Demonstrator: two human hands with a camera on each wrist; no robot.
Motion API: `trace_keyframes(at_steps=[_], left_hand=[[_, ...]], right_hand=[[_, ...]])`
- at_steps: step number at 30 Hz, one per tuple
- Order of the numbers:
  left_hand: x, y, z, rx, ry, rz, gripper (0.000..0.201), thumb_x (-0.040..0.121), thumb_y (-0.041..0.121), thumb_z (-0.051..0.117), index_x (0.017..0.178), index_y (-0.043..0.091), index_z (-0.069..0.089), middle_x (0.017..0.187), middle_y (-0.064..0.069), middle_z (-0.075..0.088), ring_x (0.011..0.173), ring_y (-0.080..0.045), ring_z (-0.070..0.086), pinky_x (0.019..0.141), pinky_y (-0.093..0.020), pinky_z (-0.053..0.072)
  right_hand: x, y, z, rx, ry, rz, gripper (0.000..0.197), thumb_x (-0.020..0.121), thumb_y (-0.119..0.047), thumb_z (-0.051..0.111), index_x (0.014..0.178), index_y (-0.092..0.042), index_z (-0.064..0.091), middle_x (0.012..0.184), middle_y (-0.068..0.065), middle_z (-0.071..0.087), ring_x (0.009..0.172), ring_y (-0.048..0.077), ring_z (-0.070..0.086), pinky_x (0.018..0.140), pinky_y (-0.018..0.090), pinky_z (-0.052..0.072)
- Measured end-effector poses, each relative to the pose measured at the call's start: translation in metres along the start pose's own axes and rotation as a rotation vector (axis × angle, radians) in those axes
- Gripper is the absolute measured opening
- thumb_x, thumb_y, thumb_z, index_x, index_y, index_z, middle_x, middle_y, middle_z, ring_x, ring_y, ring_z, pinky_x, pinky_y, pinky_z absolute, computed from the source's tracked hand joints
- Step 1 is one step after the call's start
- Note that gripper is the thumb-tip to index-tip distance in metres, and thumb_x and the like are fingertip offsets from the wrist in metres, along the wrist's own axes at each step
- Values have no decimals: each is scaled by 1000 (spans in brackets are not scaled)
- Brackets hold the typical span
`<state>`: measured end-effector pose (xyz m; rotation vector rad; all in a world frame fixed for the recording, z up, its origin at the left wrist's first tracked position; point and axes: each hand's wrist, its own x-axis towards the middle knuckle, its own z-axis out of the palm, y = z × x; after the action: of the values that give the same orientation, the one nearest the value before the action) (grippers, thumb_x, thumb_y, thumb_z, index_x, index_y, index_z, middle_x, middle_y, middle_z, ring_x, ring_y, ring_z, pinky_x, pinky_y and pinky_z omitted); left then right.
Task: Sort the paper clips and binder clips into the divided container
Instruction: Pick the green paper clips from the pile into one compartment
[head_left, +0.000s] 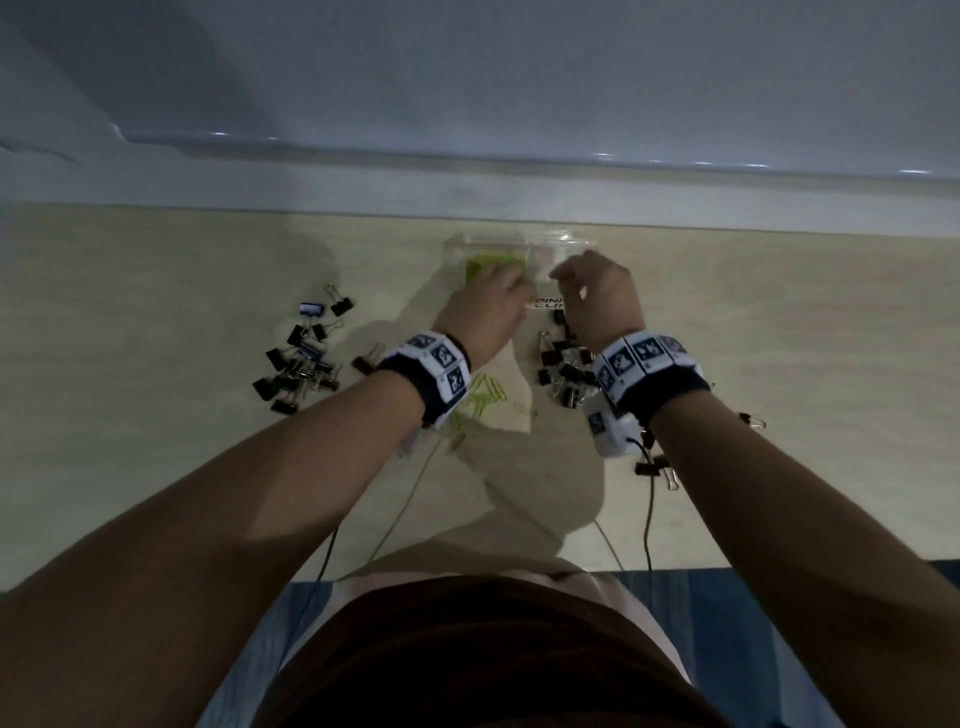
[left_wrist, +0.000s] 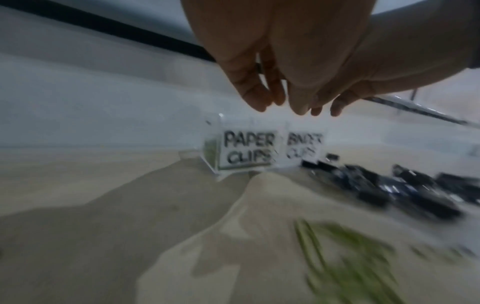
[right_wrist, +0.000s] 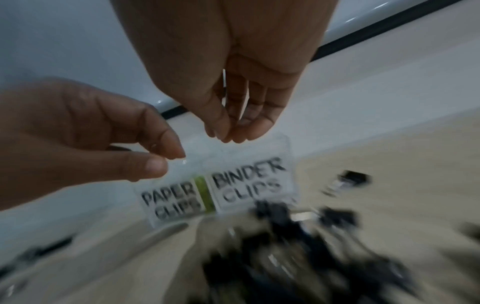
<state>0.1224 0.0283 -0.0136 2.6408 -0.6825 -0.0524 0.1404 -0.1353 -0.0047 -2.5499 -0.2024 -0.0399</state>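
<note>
The clear divided container (left_wrist: 259, 148) carries two white labels on its front wall, both in black capitals. The label on the person's left (left_wrist: 246, 149) reads "PAPER CLIPS" on two lines; in the left wrist view it is fairly sharp, in the right wrist view (right_wrist: 172, 202) blurred but readable. The label on the right (right_wrist: 249, 183) reads "BINDER CLIPS", clearest from the right wrist; from the left wrist (left_wrist: 303, 147) it smears too much to read alone. From the head view only the fragment "BIN / CLI" (head_left: 548, 303) shows between the two hands. The wristbands (head_left: 641, 358) bear square black-and-white marker patterns, not readable text.
</note>
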Motion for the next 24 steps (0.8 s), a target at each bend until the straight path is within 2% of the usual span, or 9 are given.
trace_keyframes(at_steps=[2,4,8,12,16,18,21,22,24], left_hand=[[-11,10,23,14,-152,187,27,84,4,58,111,5,63,115,-13,60,108,-31,50,84,-43,50],[-18,16,41,15,-277,267,33,85,5,57,117,7,61,121,-12,60,112,-32,49,89,-45,47],[-26,9,47,58,-390,195,43,94,16,47,136,16,45,148,-2,36,133,-27,33,107,-44,33],[-31,-12,38,91,-383,155,45,95,15,43,140,11,38,154,-3,26,138,-26,28,112,-41,27],[-38,-10,33,85,-344,107,40,94,16,46,133,9,47,152,-6,28,138,-27,25,113,-41,24],[-40,0,34,82,-325,103,38,93,18,47,131,10,50,148,-6,33,134,-27,27,110,-42,28],[-40,19,40,91,-330,135,37,93,20,49,129,11,51,138,-7,41,128,-29,31,101,-43,35],[-40,23,41,91,-331,130,37,93,21,49,128,11,52,135,-7,43,126,-29,33,99,-43,35],[-42,23,40,67,-294,64,36,92,21,51,126,10,54,129,-9,47,121,-29,37,97,-43,38]], right_hand=[[-30,19,0,-37,-70,20,14,84,-2,55,83,-7,68,84,11,67,72,27,62,65,34,53],[-58,32,3,-66,-170,38,9,80,-6,60,83,-8,68,84,11,64,75,30,60,65,34,51],[-95,46,11,-80,-217,-19,22,76,-4,66,95,-11,72,99,11,66,86,35,56,74,40,51],[-111,55,10,-78,-151,10,18,78,-5,65,93,-9,73,100,4,67,91,28,59,73,40,55],[-120,62,2,-63,-100,18,14,77,-5,67,88,-10,74,98,2,70,86,19,65,74,33,57],[-120,61,1,-58,-60,25,10,77,-7,69,85,-9,74,93,3,69,81,21,65,69,31,56],[-111,47,2,-119,-25,-17,9,80,-11,65,75,-8,71,85,7,65,76,28,55,64,39,52],[-107,39,4,-151,-44,-9,14,83,-16,61,76,-9,71,87,7,64,78,28,53,67,42,51],[-98,20,9,-243,-151,71,25,87,-28,52,84,-13,71,95,4,62,89,26,51,80,45,46]])
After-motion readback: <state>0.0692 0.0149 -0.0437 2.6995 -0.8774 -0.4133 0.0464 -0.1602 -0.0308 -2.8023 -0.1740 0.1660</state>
